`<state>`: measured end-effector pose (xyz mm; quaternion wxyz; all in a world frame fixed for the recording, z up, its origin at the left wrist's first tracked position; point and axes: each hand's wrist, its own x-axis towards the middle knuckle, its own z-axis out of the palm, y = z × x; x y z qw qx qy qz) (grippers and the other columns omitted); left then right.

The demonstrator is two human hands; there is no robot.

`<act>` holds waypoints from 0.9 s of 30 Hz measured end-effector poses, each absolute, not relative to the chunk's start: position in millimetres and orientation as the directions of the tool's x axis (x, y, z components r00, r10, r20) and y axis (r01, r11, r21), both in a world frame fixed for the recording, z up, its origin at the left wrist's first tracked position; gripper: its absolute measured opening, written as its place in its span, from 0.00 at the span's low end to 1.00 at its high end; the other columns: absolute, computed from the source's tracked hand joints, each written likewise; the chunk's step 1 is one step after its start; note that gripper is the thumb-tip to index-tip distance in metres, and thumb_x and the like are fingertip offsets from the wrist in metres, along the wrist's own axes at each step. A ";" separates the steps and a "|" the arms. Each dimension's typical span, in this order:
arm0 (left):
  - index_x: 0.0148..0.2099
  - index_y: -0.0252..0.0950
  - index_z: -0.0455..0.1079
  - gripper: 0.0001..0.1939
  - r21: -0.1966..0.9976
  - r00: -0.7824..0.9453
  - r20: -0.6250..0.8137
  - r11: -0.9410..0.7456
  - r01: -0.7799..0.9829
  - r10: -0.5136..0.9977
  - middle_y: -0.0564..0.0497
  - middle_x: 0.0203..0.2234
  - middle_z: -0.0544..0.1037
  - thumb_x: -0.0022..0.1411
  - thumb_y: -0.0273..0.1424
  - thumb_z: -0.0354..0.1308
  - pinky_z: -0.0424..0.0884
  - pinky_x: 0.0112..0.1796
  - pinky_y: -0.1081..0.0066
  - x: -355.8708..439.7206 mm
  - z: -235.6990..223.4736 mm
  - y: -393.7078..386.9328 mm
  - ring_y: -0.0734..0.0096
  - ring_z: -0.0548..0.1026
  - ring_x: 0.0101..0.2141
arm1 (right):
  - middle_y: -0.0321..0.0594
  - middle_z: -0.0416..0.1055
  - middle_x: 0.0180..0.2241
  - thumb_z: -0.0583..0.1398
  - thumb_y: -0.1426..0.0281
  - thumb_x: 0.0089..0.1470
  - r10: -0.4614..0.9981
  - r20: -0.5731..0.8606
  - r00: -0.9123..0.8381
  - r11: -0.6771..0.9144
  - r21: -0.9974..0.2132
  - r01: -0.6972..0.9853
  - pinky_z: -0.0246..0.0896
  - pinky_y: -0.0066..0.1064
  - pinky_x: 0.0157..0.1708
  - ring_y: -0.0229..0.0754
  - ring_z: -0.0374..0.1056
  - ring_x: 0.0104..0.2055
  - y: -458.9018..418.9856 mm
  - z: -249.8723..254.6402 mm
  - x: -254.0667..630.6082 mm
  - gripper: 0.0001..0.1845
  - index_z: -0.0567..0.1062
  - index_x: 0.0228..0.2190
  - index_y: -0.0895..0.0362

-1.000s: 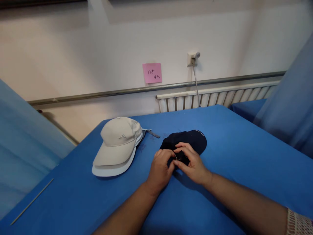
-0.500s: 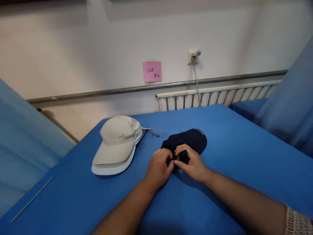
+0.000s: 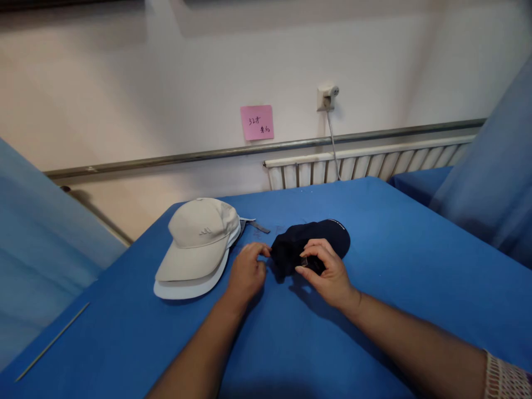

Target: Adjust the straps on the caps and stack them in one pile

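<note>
A black baseball cap [image 3: 305, 231] lies on the blue-covered table with its brim to the right. My right hand [image 3: 328, 271] pinches a small dark shiny piece, which looks like the strap buckle [image 3: 305, 261], between thumb and forefinger at the near side of the cap. At the cap's left end, the curled fingers of my left hand [image 3: 248, 272] meet the edge of the black fabric, though the exact grip is partly hidden. To the left sits a beige cap [image 3: 201, 227] stacked on a white cap [image 3: 189, 289], with a grey strap [image 3: 260, 226] sticking out behind.
A thin stick [image 3: 52, 342] lies near the left edge of the blue table [image 3: 332, 343]. Behind the table are a metal rail [image 3: 199, 156], a white radiator [image 3: 316, 170] and a plugged-in cable [image 3: 332, 138]. Blue curtains [image 3: 37, 244] hang at both sides.
My left hand has moved left, away from my right hand, to the left end of the black cap. The right hand keeps its pinch in nearly the same place.
</note>
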<state>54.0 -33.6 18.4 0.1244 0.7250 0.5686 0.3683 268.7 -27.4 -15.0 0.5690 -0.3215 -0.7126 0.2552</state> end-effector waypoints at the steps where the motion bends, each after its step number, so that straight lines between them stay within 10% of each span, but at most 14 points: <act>1: 0.33 0.37 0.71 0.15 0.656 0.112 0.321 -0.306 0.690 0.940 0.49 0.32 0.78 0.46 0.18 0.48 0.68 0.40 0.63 60.2 18.8 -37.4 0.63 0.74 0.36 | 0.41 0.66 0.41 0.65 0.70 0.51 0.748 0.649 -0.140 0.664 -0.726 0.181 0.66 0.41 0.44 0.46 0.67 0.44 -27.9 -14.4 268.7 0.12 0.72 0.39 0.50; 5: 0.39 0.35 0.72 0.12 0.854 0.325 0.041 -0.202 0.480 0.945 0.51 0.29 0.76 0.53 0.22 0.51 0.68 0.32 0.70 87.4 16.1 -52.5 0.69 0.72 0.29 | 0.41 0.67 0.39 0.64 0.70 0.52 0.729 0.666 -0.156 0.684 -0.700 0.208 0.66 0.39 0.42 0.45 0.66 0.43 -31.1 -11.8 268.9 0.11 0.73 0.39 0.50; 13: 0.45 0.35 0.64 0.18 0.987 0.321 0.053 -0.098 0.125 0.946 0.51 0.37 0.74 0.52 0.28 0.64 0.70 0.36 0.72 99.6 -0.8 -51.4 0.68 0.73 0.38 | 0.42 0.71 0.44 0.57 0.70 0.61 0.605 0.667 -0.435 0.778 -0.612 0.141 0.65 0.43 0.46 0.45 0.67 0.46 -38.4 -8.6 269.8 0.15 0.72 0.49 0.49; 21: 0.56 0.38 0.66 0.29 0.954 0.016 0.026 -0.020 -0.300 1.000 0.46 0.45 0.77 0.50 0.26 0.66 0.70 0.43 0.68 89.1 8.5 -37.9 0.64 0.76 0.43 | 0.46 0.68 0.48 0.55 0.69 0.60 0.737 0.671 0.081 0.638 -0.731 0.244 0.57 0.49 0.56 0.48 0.64 0.54 -4.4 -14.1 291.9 0.11 0.74 0.42 0.53; 27: 0.50 0.39 0.72 0.22 0.862 -0.004 -0.020 0.015 -0.507 1.000 0.51 0.39 0.80 0.51 0.21 0.61 0.71 0.36 0.73 64.9 31.5 -37.3 0.71 0.77 0.34 | 0.44 0.72 0.41 0.62 0.63 0.50 0.942 0.222 0.251 0.192 -0.971 0.140 0.63 0.44 0.49 0.47 0.69 0.46 49.6 -54.3 311.3 0.13 0.75 0.38 0.55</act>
